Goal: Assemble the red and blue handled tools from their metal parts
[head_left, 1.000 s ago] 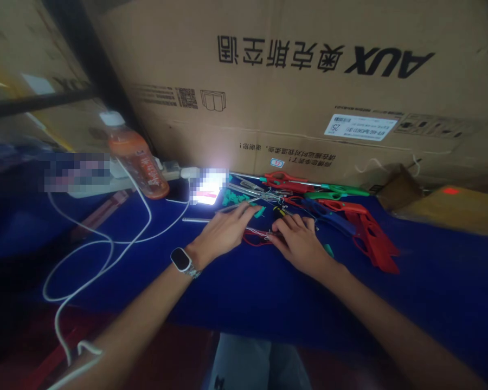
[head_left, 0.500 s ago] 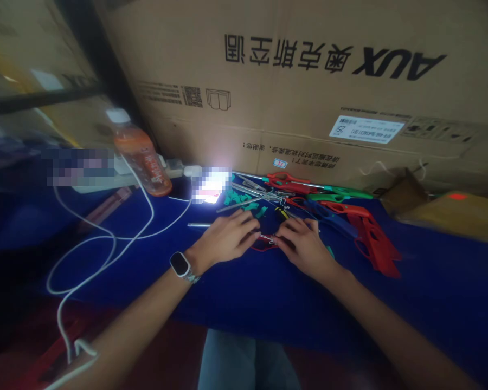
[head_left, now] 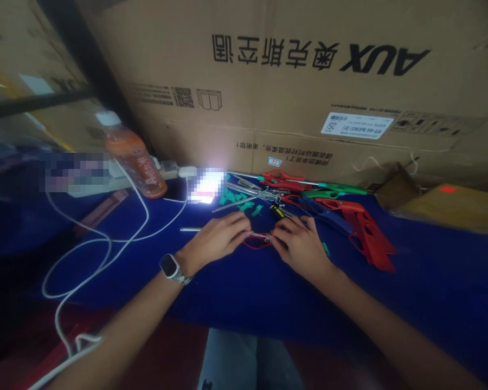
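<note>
Both hands are closed over the blue cloth, fingertips pinched and facing each other. Between them runs a thin pale wire (head_left: 260,234), one end at each hand. My left hand (head_left: 223,235), with a watch on its wrist, grips the wire's left side. The wire's right side is in the fingers of my right hand (head_left: 299,244). Just below the wire is a red curved strip (head_left: 258,246); whether it is wire or plastic I cannot tell. A metal tube (head_left: 190,229) pokes out left of my left hand. Behind my right hand lies a yellow-and-black handled tool (head_left: 276,212).
Red lighter casings (head_left: 368,233), a blue one (head_left: 329,216) and a green one (head_left: 333,193) lie at the right. Small green plastic parts (head_left: 244,201) sit behind my hands. A lit phone screen (head_left: 207,187), an orange drink bottle (head_left: 136,157) and a white cable (head_left: 106,238) occupy the left. A large cardboard box (head_left: 268,119) stands behind.
The view has shifted slightly, so most things sit a little further left. My hands are slightly further apart, with more of the wire showing between them.
</note>
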Demonstrator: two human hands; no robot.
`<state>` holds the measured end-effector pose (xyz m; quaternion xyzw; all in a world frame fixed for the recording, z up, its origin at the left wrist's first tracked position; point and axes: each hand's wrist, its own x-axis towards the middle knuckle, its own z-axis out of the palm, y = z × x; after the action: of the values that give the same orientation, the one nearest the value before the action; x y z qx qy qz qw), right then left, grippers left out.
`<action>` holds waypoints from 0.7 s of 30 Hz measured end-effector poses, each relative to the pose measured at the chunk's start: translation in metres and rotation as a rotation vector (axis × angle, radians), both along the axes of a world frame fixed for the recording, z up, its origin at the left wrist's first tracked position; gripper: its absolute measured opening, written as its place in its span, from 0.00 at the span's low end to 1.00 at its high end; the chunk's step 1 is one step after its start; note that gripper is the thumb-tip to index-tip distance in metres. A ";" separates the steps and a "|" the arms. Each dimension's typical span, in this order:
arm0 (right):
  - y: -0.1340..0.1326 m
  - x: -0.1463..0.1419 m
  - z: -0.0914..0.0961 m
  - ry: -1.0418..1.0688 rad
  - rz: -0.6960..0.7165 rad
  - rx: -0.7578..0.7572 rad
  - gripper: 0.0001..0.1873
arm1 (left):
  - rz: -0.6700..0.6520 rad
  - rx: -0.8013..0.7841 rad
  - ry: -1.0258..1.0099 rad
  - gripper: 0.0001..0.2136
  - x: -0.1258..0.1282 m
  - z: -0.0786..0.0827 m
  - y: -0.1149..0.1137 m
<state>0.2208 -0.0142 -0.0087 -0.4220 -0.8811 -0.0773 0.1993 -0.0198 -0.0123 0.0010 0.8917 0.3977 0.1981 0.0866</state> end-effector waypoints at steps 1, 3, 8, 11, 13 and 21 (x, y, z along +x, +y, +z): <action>0.000 0.000 -0.001 0.011 -0.001 0.005 0.09 | -0.005 -0.014 -0.015 0.10 -0.001 0.000 0.001; 0.000 0.000 -0.002 0.026 -0.001 0.017 0.08 | -0.011 -0.036 -0.047 0.09 -0.003 -0.001 0.002; -0.001 -0.002 -0.002 0.041 -0.017 0.030 0.08 | -0.045 -0.009 -0.095 0.08 -0.002 -0.001 0.001; -0.001 -0.002 -0.002 0.037 -0.019 0.026 0.08 | -0.041 0.015 -0.132 0.08 0.001 -0.001 -0.001; -0.001 -0.003 -0.001 0.030 -0.017 0.023 0.09 | -0.075 0.028 -0.150 0.09 0.003 -0.003 -0.001; -0.001 -0.004 0.000 0.035 -0.022 0.005 0.09 | -0.064 0.034 -0.165 0.08 0.008 -0.011 0.003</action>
<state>0.2165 -0.0155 -0.0089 -0.4323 -0.8726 -0.0743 0.2148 -0.0123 -0.0094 -0.0102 0.8859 0.3572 0.2747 0.1103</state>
